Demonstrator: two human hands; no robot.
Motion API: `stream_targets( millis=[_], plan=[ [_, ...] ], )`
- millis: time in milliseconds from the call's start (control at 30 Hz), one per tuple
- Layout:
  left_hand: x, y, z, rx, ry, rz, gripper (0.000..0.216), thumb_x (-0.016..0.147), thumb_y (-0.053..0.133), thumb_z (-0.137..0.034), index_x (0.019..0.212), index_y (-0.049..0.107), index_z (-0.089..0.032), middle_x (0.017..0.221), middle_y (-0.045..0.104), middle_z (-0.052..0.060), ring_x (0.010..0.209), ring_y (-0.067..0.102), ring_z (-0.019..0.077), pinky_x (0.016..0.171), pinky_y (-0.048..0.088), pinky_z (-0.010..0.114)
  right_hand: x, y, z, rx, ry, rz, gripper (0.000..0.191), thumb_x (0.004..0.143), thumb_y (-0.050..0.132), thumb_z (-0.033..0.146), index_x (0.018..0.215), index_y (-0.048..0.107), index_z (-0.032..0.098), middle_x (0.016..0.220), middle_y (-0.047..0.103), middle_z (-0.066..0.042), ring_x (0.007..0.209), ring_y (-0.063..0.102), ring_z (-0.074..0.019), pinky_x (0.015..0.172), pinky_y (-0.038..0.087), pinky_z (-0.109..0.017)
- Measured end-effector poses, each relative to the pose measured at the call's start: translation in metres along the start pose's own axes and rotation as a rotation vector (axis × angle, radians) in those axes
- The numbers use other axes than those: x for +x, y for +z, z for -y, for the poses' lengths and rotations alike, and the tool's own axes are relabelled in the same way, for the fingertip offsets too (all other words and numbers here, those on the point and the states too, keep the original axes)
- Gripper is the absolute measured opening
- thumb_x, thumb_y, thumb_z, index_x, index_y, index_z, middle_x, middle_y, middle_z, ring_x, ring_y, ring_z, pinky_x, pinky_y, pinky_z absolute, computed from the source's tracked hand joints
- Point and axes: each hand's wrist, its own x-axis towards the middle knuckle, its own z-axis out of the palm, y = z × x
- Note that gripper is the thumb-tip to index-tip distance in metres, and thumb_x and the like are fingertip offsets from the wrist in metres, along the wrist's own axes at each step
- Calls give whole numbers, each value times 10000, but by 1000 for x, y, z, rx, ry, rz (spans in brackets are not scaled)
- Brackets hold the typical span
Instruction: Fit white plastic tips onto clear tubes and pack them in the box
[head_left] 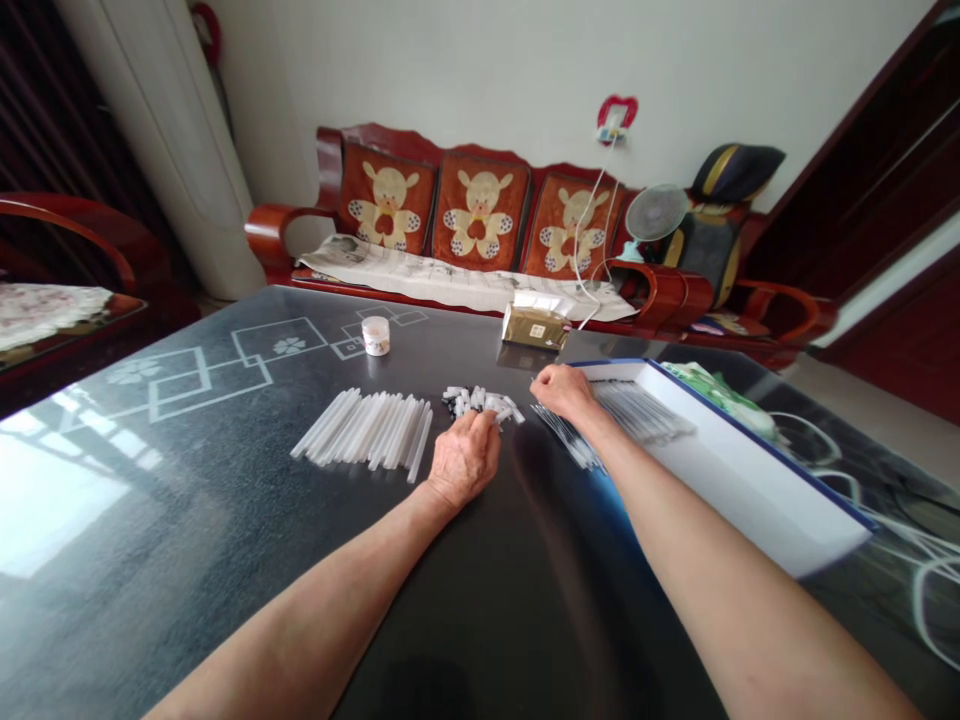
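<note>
My left hand [466,455] is closed at the near edge of a heap of small white and black plastic pieces [474,398]. Its fingertips pinch what looks like one small white piece. Left of that hand lies a row of translucent white plastic tubes [369,428], side by side on the table. My right hand [564,390] is closed above the far end of a bundle of thin grey rods [568,437], which look like pen refills. Whatever its fingers hold is too small to make out.
A shallow white box with a blue rim [739,490] holds more thin rods [641,410] on the right. Green-and-white plastic packaging [712,395] and white cables [926,580] lie beyond it. A tissue box [535,325] and a small round tub [376,337] stand farther back on the dark table [450,620].
</note>
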Motion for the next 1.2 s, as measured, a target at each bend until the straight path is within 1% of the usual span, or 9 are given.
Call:
stream_targets(
  millis=[133,200,267,367,467,533,700,967,1200],
  plan=[
    [0,-2,-2,-23,-12,59,326,966,421,-375,1209,592,-241,909,696,46,822,670,167,677,495,226,-27,-9,-10,600,-13,-130,168,776,571,314,845,655,186,743,722,-46,661,674,-168,618,504,-259],
    [0,-1,-2,-12,-20,91,359,972,407,-381,1285,549,-279,911,701,34,805,677,166,649,488,225,-47,-1,-11,935,20,-153,275,759,615,361,978,608,196,712,703,-11,573,636,-133,505,457,-216],
    [0,0,-1,4,-29,115,366,977,390,-364,1306,534,-294,899,699,28,781,679,167,631,483,230,-67,12,-10,1209,66,-148,325,730,659,385,991,596,202,705,684,9,541,604,-111,447,411,-191],
    [0,1,0,-1,-27,125,343,975,385,-315,1268,557,-260,927,692,38,808,676,170,663,490,237,-88,28,-7,1549,123,-64,331,692,718,375,963,635,203,780,693,-2,615,620,-105,496,456,-198],
    [0,-1,-2,-15,-6,122,317,964,401,-275,1227,569,-220,957,684,53,859,668,171,696,492,235,-94,33,-6,1740,122,64,409,618,793,298,997,661,225,907,707,-12,761,657,-124,602,517,-221],
    [0,-3,-4,-12,2,132,292,961,421,-301,1185,591,-223,954,684,52,869,665,169,683,488,227,-92,33,-5,1781,107,92,393,622,800,313,983,672,228,907,704,-9,770,656,-126,609,523,-225],
    [1,-5,-6,3,-15,176,293,963,431,-386,1129,631,-250,939,697,34,858,672,154,671,481,207,-88,39,2,1729,64,68,289,736,702,458,847,685,192,680,627,14,610,586,-105,484,447,-202],
    [1,-7,-6,-13,-26,187,300,966,420,-374,1141,626,-244,958,706,37,851,680,155,680,473,211,-94,46,10,1658,68,22,320,662,786,364,888,637,194,769,685,16,661,641,-111,545,493,-202],
    [2,-8,-7,2,-34,197,283,968,418,-372,1085,640,-239,904,699,36,813,676,158,654,464,218,-95,50,8,1584,26,121,277,699,750,428,822,674,193,763,697,-3,684,644,-140,556,490,-227]
  ],
)
